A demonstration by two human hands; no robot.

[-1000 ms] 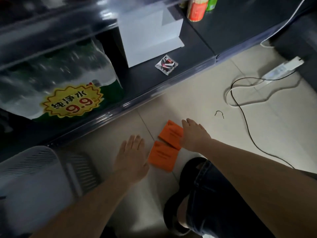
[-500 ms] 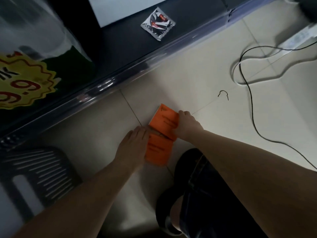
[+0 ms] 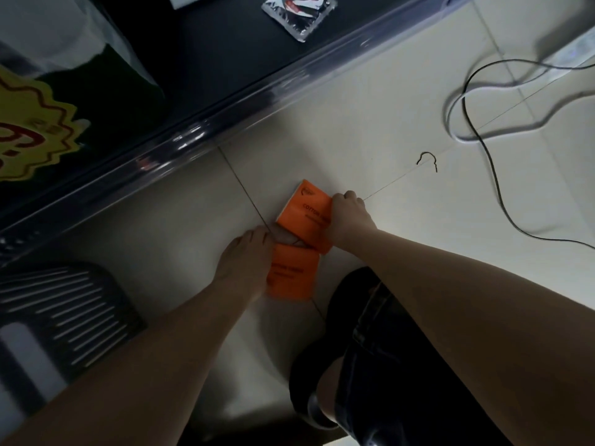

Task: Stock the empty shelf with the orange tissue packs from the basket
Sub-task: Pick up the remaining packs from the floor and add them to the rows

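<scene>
Here right hand [image 3: 349, 220] grips far orange pack [image 3: 306, 210]; left hand [image 3: 244, 262] touches near pack [image 3: 291, 275].

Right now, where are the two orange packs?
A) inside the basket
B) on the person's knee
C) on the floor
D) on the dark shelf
C: the far pack and the near pack are both down on the pale floor in front of the shelf. The right hand grips the far one and the left hand touches the near one.
</scene>
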